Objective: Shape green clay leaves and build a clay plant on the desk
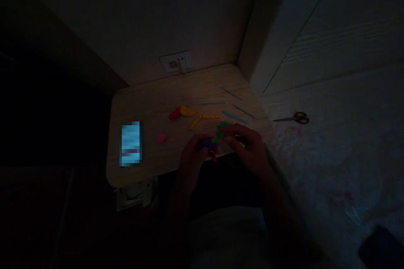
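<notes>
In dim light, my left hand (pixel 192 154) is closed around a lumpy purple clay piece (pixel 211 144) above the table's front edge. My right hand (pixel 250 146) pinches a green clay piece (pixel 222 128), which touches the purple one or lies right against it. Just beyond my hands, a bumpy yellow clay strip (pixel 202 120) curves across the tabletop. Red clay (pixel 174 113) and orange clay (pixel 188 111) lie side by side behind it. A small pink clay lump (pixel 162 138) rests to the left of my left hand.
Several thin blue modelling tools (pixel 235 117) lie at the wooden table's (pixel 145 109) back right. A lit phone (pixel 131 143) is at the left. Scissors (pixel 292 118) lie beyond the right edge. A wall socket (pixel 176 62) with a plug sits behind the table.
</notes>
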### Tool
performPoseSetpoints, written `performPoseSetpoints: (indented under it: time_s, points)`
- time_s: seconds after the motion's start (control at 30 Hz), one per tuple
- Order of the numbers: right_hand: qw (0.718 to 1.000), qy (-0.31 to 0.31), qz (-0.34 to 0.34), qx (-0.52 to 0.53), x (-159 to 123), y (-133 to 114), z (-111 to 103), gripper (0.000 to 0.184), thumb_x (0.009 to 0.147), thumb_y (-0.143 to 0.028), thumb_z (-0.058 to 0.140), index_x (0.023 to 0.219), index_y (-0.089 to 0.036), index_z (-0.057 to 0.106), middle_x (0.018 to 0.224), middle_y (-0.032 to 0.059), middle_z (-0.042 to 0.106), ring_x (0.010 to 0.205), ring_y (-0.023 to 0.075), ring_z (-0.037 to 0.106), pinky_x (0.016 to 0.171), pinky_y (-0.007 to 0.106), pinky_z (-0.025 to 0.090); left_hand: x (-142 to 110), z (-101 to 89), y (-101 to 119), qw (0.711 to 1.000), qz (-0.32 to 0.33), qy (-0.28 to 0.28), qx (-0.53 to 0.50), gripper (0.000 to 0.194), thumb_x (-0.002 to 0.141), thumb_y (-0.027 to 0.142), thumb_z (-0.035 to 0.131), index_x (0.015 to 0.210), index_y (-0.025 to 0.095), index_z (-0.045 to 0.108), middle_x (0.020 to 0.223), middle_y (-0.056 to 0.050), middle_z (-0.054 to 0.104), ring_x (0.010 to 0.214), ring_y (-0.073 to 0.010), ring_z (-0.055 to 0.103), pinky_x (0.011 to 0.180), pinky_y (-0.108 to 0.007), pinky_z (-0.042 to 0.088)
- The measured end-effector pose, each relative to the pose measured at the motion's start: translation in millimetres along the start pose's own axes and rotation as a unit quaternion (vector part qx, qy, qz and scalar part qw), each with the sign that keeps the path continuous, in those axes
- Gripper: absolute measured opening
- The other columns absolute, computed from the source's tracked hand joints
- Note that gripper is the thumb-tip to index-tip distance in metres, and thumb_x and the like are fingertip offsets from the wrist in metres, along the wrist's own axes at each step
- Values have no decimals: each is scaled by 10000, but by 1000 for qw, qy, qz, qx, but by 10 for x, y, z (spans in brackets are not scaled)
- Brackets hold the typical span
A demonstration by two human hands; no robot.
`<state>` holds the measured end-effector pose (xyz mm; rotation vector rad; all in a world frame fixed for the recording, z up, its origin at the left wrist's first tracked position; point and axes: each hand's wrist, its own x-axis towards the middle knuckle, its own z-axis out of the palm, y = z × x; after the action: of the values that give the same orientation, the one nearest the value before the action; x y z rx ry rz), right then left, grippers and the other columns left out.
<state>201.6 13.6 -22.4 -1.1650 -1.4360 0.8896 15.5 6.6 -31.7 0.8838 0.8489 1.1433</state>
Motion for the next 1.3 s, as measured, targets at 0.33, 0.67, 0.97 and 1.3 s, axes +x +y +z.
performPoseSetpoints:
  time_s: [0.33, 0.67, 0.97, 1.3]
  points:
    - [954, 5, -63, -293, 118, 406, -353, 326, 843, -166, 634, 1149, -199, 741, 1138, 135, 751, 1090, 326, 683, 993, 525, 553, 90, -3, -85, 997, -38, 59, -33, 401, 792, 454, 837, 1054, 176, 713, 845, -32, 710, 691, -134, 628, 593, -245, 477]
    - [964, 82, -3, -254, 150, 645, -230, 184, 855, -258, 666, 973, -200, 796, 930, 94, 805, 789, 247, 723, 782, 397, 592, 107, 14, -103, 991, -26, 104, 82, 382, 793, 443, 839, 1011, 176, 674, 770, -10, 714, 595, -112, 585, 531, -227, 439]
    - [978, 111, -2, -175, 97, 457, -21, 161, 919, -322, 732, 988, -219, 834, 917, 70, 818, 715, 201, 708, 672, 342, 568, 145, 102, -229, 993, -41, 85, 69, 433, 771, 526, 851, 949, 174, 674, 756, -31, 744, 560, -113, 583, 499, -224, 431]
    - [985, 105, -101, -88, -49, 264, 243, 195, 945, -242, 704, 1065, -307, 843, 1003, 60, 816, 903, 243, 746, 741, 381, 622, 112, 80, -342, 989, 28, 124, 69, 352, 784, 445, 865, 956, 175, 720, 804, -16, 738, 674, -137, 651, 627, -254, 532]
